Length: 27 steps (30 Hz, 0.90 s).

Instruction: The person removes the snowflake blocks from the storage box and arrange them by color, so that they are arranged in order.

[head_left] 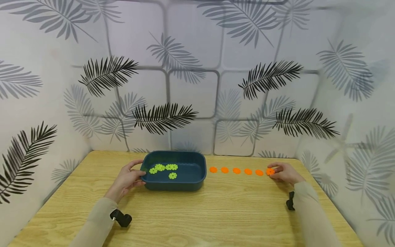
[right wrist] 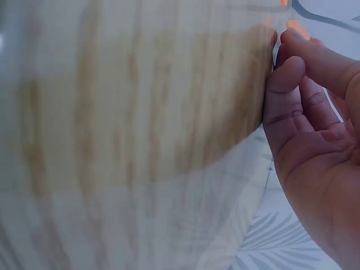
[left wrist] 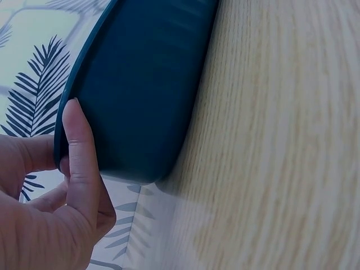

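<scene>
My left hand holds the left end of a dark blue basin, and the left wrist view shows thumb and fingers gripping its rim. Inside the basin lie several light green notched discs, most of them bunched to the left and back. At the right end of a row, my right hand pinches an orange notched disc by its right side. Only a sliver of orange shows by the fingertips in the right wrist view.
Several orange discs lie spaced in a line between the basin and my right hand. The wood-grain table meets a leaf-patterned wall covering behind the basin. Black wrist mounts are on both forearms.
</scene>
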### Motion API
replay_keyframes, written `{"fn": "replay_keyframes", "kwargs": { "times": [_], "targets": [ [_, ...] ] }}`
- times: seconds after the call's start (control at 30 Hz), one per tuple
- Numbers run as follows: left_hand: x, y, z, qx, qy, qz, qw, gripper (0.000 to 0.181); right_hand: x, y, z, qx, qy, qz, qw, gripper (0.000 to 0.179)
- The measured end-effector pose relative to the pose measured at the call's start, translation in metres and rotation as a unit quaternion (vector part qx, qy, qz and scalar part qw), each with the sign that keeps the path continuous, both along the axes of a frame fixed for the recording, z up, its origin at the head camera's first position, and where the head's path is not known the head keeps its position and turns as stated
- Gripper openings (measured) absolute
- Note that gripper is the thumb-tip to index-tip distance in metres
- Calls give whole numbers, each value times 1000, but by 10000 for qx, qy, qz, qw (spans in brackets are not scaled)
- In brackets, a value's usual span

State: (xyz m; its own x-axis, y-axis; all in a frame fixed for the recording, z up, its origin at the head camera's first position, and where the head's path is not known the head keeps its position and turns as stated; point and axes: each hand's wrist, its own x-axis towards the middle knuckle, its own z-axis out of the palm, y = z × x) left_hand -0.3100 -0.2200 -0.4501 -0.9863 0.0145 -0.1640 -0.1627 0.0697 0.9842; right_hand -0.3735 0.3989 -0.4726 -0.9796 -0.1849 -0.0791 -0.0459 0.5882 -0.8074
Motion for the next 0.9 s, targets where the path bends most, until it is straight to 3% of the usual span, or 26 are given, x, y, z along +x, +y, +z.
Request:
{"fn": "replay_keyframes", "kwargs": {
  "times": [0.3, 0.5, 0.9],
  "targets": [
    [2, 0, 1, -6, -27, 74, 10000, 60, 0, -2, 2, -17, 25, -27, 10000, 51],
    [3, 1, 1, 1, -32, 53, 10000, 61, -1, 0, 1, 163, 192, 70, 9997, 48],
    [3, 1, 0, 21, -22, 72, 10000, 61, -2, 3, 0, 466, 105, 72, 9988, 47]
  ]
}}
